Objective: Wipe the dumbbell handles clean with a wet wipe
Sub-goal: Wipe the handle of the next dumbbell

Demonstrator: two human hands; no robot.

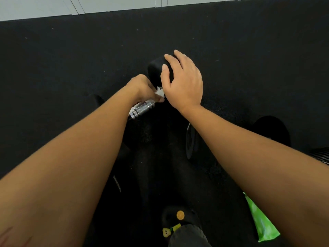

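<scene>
A black dumbbell lies on the dark floor, its far head (155,68) pointing away from me and its knurled chrome handle (142,110) running toward my left forearm. My left hand (142,90) is closed around the upper part of the handle with a white wet wipe (159,92) bunched in its fingers. My right hand (181,81) rests on top of the far head, fingers spread over it. The near head is hidden under my left arm.
A second black dumbbell (191,139) lies to the right under my right forearm. A green wipe packet (261,223) sits on the floor at lower right. My black shoe with charms (178,221) is at the bottom. A white wall base (124,6) borders the black rubber floor.
</scene>
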